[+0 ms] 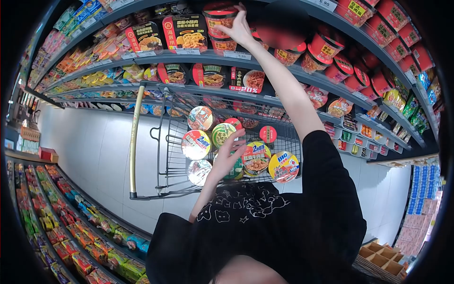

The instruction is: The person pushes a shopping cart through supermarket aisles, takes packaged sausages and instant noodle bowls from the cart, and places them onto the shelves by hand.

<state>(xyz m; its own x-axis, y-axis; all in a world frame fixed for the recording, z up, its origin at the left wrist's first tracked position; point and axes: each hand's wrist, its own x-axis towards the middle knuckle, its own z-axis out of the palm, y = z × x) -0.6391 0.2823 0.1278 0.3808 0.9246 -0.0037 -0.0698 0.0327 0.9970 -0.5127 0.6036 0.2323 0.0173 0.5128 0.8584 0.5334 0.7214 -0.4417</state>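
Up at the shelf [188,52], the shopper's right hand [241,31] touches a red tub [220,17] lying at its nine o'clock, thumb over the front and fingers near the rim; I can't tell how firmly it's gripped. The tub sits on another tub [223,44]. The left hand [226,158] hangs over the cart [163,178], fingers apart and curved, with a green-and-yellow tub [222,134] at its twelve o'clock and a beef-noodle bowl [257,160] at three.

Right arm [288,85] stretched nearly straight, forward and leftward; right hand [239,31] spread, thumb apart from fingers; left forearm [203,195] angled inward; left hand [227,160] loosely open, its fingers slightly curved.
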